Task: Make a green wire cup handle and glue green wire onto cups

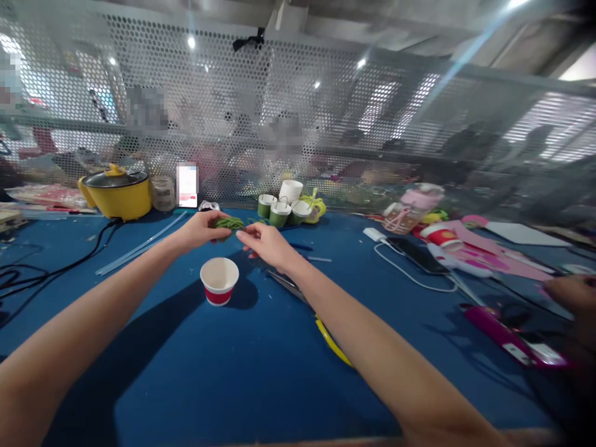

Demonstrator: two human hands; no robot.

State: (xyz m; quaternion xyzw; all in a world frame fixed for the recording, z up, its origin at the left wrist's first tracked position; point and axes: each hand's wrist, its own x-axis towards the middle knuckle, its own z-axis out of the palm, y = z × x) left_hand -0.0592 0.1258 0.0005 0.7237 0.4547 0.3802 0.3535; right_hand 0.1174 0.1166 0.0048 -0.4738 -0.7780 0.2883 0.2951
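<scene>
My left hand (pixel 203 228) is closed around a small bundle of green yarn (pixel 229 222) above the blue table. Close beside it, my right hand (pixel 265 243) pinches at the yarn's right end, where a loose strand shows. Below both hands a paper cup (pixel 219 282), white inside with a red band, stands upright. A pair of scissors (pixel 333 341) with yellow handles lies partly hidden under my right forearm. Behind my right hand stand several small cups (pixel 280 214) with green sides and white tops, next to a yellow-green yarn skein (pixel 316 208).
A yellow electric pot (pixel 118 195), a glass jar (pixel 163 194) and a lit phone (pixel 187 184) line the back left, before a perforated metal screen (pixel 223 112). Clear strips (pixel 139 245) lie at left. On the right are a dark phone (pixel 416 254), cables, a magenta tool (pixel 507 335) and another person's hand (pixel 572 298).
</scene>
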